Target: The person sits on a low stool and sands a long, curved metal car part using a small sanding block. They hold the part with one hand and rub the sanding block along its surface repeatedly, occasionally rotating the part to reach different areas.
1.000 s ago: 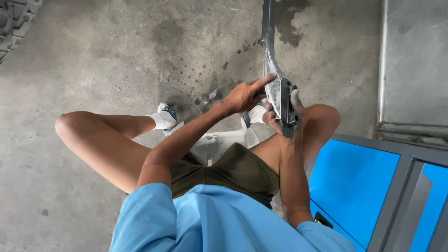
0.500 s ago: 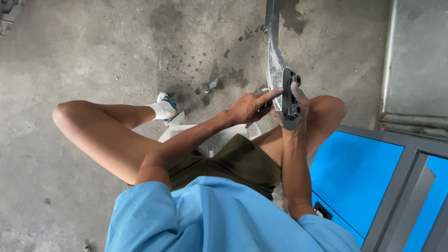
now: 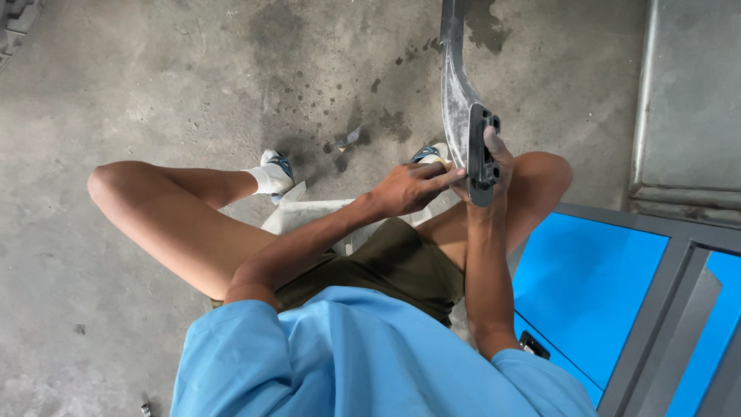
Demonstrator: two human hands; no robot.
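Right hand (image 3: pixel 494 166) grips the dark slotted end of a long grey metal bar (image 3: pixel 457 93), above the right knee. Left hand (image 3: pixel 409 188) touches the bar just beside it, fingers pinched on something small; can't tell what. Blue panel (image 3: pixel 587 286) right of hands. Stained concrete floor (image 3: pixel 193 85) beyond.

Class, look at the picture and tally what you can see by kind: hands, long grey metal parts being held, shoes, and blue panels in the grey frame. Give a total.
Hands: 2, left hand and right hand
Grey metal part: 1
Shoes: 2, left shoe and right shoe
Blue panels: 2, large panel and narrow panel
Total: 7
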